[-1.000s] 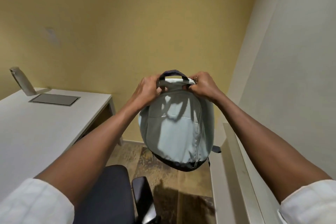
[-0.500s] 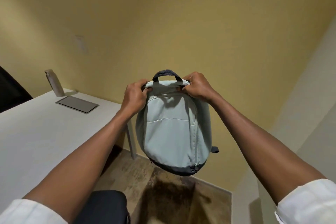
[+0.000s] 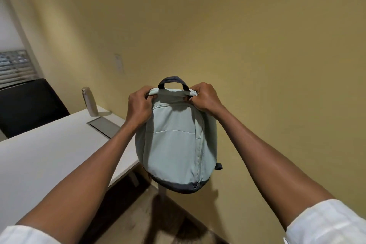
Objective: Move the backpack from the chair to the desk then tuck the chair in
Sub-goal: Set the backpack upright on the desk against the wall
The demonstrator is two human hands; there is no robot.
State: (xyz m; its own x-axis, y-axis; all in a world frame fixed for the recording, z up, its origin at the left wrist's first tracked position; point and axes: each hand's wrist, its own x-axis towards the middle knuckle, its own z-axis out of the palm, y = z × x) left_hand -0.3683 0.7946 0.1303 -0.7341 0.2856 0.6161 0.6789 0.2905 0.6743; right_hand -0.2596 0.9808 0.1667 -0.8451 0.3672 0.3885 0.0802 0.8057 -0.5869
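Hanging in mid-air between two outstretched arms, the backpack (image 3: 176, 144) is a pale grey-green fabric bag with a dark navy base and a dark carry loop (image 3: 173, 81) arching over its top. A seam marks a flat front pocket across its middle, and a zip runs down the right side of the front to a pull near the dark bottom edge. A short dark strap end sticks out low on its right side. The left hand (image 3: 139, 105) has its fingers curled tight around the top left corner of the bag; the right hand (image 3: 205, 98) is clenched the same way on the top right corner, so the bag hangs upright from both fists. It is held clear of every surface, its left side overlapping the near corner of the white desk (image 3: 49, 154) in this view, its lower part above the floor. On the desk stand a pale bottle (image 3: 90, 102) and, just beside it, a flat grey panel (image 3: 105, 127). A black chair back (image 3: 29, 105) shows beyond the desk's far side
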